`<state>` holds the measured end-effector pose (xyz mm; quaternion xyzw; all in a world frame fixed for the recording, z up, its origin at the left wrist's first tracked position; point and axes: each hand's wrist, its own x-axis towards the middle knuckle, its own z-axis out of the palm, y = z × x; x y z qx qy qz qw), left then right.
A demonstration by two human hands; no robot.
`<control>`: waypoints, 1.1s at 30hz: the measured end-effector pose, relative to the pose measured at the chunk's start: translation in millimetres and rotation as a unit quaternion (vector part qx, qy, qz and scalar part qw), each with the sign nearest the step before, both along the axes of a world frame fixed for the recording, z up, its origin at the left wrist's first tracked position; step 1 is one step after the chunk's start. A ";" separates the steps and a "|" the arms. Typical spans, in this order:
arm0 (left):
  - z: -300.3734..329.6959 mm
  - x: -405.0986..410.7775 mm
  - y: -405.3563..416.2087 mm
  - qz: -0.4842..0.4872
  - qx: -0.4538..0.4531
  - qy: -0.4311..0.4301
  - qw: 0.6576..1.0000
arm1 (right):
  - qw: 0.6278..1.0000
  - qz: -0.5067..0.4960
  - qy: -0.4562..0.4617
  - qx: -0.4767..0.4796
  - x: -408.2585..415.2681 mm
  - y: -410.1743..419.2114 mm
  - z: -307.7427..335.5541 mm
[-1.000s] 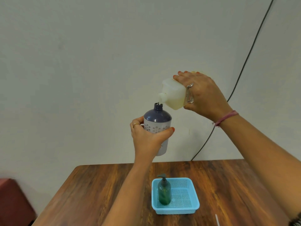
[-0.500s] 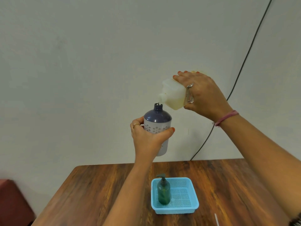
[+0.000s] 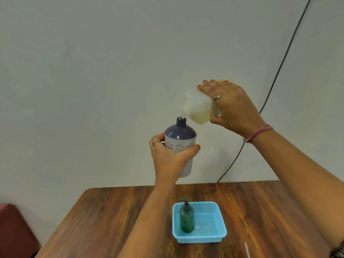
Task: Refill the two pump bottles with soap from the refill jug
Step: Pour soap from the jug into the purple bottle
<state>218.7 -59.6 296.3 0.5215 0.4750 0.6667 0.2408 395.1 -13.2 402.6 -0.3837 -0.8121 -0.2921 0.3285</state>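
My left hand (image 3: 168,157) grips a purple-and-white bottle (image 3: 180,138) with its pump off, held upright in the air above the table. My right hand (image 3: 231,107) holds the translucent refill jug (image 3: 198,107) tilted down to the left, its spout just above the bottle's open neck. A thin stream of soap runs from the spout into the neck. A green pump bottle (image 3: 186,217) with its pump on stands in the left part of a light blue basket (image 3: 214,237).
The blue basket sits on a brown wooden table (image 3: 111,220). A black cable (image 3: 275,77) runs down the wall behind my right arm. A dark red seat (image 3: 13,231) is at the lower left. A small white strip (image 3: 247,250) lies on the table at the lower right.
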 end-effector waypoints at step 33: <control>-7.1 4.2 6.7 0.014 0.005 0.005 1.000 | 1.000 -0.005 -0.016 0.018 5.4 5.2 -3.9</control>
